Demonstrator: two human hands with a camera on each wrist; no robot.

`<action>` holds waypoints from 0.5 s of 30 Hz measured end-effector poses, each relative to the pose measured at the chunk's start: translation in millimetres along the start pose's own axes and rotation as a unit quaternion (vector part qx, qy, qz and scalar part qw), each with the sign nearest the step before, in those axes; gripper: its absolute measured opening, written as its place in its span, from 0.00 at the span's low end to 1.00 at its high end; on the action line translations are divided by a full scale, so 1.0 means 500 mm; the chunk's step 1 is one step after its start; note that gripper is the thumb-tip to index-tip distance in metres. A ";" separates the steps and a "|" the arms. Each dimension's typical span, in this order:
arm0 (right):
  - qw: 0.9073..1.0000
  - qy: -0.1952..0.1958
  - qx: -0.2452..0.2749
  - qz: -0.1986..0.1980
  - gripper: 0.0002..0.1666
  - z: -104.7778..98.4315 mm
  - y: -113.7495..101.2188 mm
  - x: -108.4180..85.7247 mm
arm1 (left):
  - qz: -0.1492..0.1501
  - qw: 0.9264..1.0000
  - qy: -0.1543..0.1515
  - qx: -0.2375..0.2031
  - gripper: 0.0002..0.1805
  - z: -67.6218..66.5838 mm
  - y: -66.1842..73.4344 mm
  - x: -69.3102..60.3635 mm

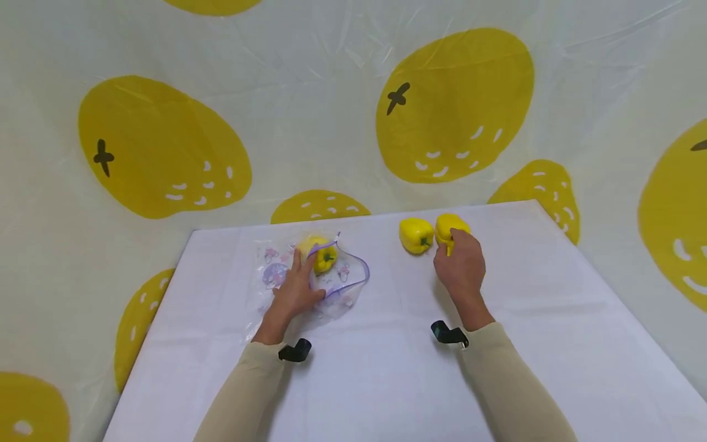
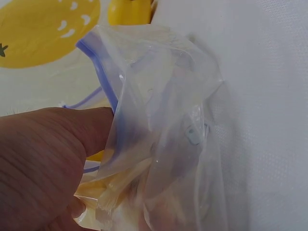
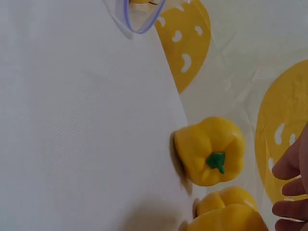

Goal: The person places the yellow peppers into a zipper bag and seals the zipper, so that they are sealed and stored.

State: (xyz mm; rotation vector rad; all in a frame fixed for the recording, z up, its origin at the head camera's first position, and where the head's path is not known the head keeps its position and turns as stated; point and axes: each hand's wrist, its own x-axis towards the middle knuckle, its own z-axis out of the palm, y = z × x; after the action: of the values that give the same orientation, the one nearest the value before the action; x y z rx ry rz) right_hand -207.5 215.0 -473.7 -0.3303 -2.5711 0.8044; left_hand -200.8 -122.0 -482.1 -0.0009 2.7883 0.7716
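Observation:
A clear zip bag [image 1: 350,288] with a purple rim and printed pictures lies on the left of the table, its mouth spread wide. Inside it sits a yellow bell pepper [image 1: 327,260] with a green stem. My left hand [image 1: 295,291] is at the bag's mouth, fingers and thumb spread; in the left wrist view the thumb goes in behind the purple rim [image 2: 107,79]. Two more yellow bell peppers stand near the back edge: a left one [image 3: 209,149] and a right one [image 1: 450,226]. My right hand [image 1: 461,264] is at the right one, its fingers bent and apart from it.
A white cloth covers the table [image 1: 386,368]. Behind hangs a pale curtain [image 1: 309,123] with large yellow fruit prints, close to the table's back edge. Each wrist carries a small black camera, one on the left [image 1: 295,350] and one on the right [image 1: 448,333].

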 end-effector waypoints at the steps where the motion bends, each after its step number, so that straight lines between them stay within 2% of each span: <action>1: 1.000 -0.002 -0.007 0.003 0.27 -0.002 0.009 -0.002 | -0.001 1.000 -0.001 0.003 0.53 0.001 0.000 0.001; 5: 0.999 -0.022 -0.024 0.031 0.34 -0.007 0.038 -0.007 | 0.002 1.000 -0.002 0.003 0.54 0.004 0.004 0.003; 8: 0.995 -0.044 0.010 0.093 0.41 -0.007 0.055 -0.009 | 0.006 1.000 -0.008 0.000 0.54 0.006 0.005 0.003; 12: 0.974 -0.073 0.097 0.190 0.50 -0.005 0.065 -0.010 | 0.002 1.000 -0.007 -0.002 0.54 0.004 0.001 0.000; 15: 0.961 -0.085 0.127 0.232 0.54 -0.009 0.067 -0.009 | 0.004 1.000 -0.005 -0.001 0.53 0.002 0.000 0.001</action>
State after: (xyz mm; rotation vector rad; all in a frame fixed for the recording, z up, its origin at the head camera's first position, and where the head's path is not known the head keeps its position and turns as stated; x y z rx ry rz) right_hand -198.1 242.7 -491.6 -0.8331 -2.5324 1.3663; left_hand -200.8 -121.6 -483.3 0.0125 2.7792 0.7753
